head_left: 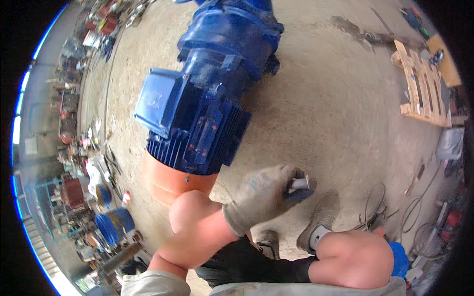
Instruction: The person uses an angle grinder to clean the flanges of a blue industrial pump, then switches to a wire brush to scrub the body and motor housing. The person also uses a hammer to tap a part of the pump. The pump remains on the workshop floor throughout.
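Note:
My left hand [266,195], in a dirty grey work glove, is closed around a short grey bolt-like metal piece [301,184]. Its rounded shank and thicker end stick out past the thumb side, while the rest is hidden in the fist. Just beyond the hand lies a large blue electric motor [197,128] with cooling fins, joined to a blue gear housing [229,37]. A square terminal box [160,101] sits on its left side, and an orange fan cover [177,177] closes the near end. The hand is apart from the motor. My right hand is out of view.
My knees are bent low beside the fan cover. A wooden pallet [422,86] is at the right, with cables [417,212] below it. Machine parts and a blue drum [114,224] line the left side. Concrete floor [321,108] stretches between.

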Motion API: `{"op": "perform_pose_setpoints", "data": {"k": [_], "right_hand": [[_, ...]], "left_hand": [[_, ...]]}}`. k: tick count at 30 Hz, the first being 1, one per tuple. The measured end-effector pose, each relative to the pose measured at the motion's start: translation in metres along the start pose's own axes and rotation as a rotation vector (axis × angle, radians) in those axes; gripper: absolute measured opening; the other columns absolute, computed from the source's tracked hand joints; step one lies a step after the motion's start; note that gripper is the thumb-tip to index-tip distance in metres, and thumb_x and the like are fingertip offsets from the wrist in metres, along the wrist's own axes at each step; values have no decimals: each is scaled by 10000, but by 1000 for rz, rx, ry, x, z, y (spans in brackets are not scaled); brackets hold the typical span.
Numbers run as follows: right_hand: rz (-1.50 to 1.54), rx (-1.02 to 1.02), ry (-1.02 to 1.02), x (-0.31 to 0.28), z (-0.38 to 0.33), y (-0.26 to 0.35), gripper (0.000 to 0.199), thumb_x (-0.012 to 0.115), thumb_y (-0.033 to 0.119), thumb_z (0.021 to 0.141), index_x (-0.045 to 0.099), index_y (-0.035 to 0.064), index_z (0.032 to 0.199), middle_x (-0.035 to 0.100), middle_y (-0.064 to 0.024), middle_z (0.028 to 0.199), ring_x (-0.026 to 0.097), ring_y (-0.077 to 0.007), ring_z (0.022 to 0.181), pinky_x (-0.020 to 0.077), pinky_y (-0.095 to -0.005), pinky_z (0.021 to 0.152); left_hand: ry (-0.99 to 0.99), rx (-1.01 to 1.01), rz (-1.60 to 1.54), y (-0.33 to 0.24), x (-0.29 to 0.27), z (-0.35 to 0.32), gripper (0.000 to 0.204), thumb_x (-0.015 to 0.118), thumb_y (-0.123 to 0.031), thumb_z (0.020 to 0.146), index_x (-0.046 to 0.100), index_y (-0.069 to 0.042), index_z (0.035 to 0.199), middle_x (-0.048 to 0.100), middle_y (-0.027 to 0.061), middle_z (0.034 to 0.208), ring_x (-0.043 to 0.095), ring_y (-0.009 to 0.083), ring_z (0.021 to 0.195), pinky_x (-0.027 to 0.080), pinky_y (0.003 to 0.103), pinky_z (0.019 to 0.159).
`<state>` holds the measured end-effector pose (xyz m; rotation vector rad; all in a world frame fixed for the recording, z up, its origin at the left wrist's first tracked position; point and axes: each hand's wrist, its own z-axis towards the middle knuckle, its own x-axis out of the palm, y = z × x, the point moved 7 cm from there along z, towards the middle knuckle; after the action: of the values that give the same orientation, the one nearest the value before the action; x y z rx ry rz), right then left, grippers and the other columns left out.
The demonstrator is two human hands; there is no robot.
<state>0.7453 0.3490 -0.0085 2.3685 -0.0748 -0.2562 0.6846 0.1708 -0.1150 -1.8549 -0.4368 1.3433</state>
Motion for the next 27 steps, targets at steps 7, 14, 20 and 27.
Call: {"op": "perform_pose_setpoints", "data": {"k": [7, 14, 20, 27], "right_hand": [[-218, -294, 288, -10, 38, 53, 140, 602, 245, 949, 677, 131, 983, 566, -142, 1019, 603, -326, 976, 495, -411, 813], [-146, -288, -281, -40, 0, -85, 337, 545, 280, 1030, 592, 57, 1277, 590, -164, 1216, 598, -290, 1134, 492, -432, 917], [-33, -70, -1917, -117, -99, -293, 481, 502, 308, 1117, 509, -28, 1461, 636, -137, 1222, 619, -226, 1070, 511, -382, 908], [723, -642, -1290, -127, 43, -232, 385, 485, 451, 1127, 605, 89, 1070, 592, -26, 878, 570, -152, 805, 509, -355, 773]], "left_hand": [[-117, 60, 482, 37, -25, 46, 292, 739, -418, 884, 729, -139, 800, 686, 104, 810, 718, 333, 797, 558, 470, 694], [64, -66, 536, 63, -36, 86, 212, 718, -346, 859, 777, -143, 842, 734, 99, 878, 743, 311, 874, 579, 460, 721], [51, -73, 530, 86, -44, 99, 252, 692, -377, 901, 730, -130, 931, 744, 87, 877, 748, 306, 873, 578, 465, 727], [-103, 46, 519, 89, -43, 100, 154, 700, -312, 940, 723, -164, 975, 739, 74, 866, 749, 300, 868, 585, 459, 733]]}}
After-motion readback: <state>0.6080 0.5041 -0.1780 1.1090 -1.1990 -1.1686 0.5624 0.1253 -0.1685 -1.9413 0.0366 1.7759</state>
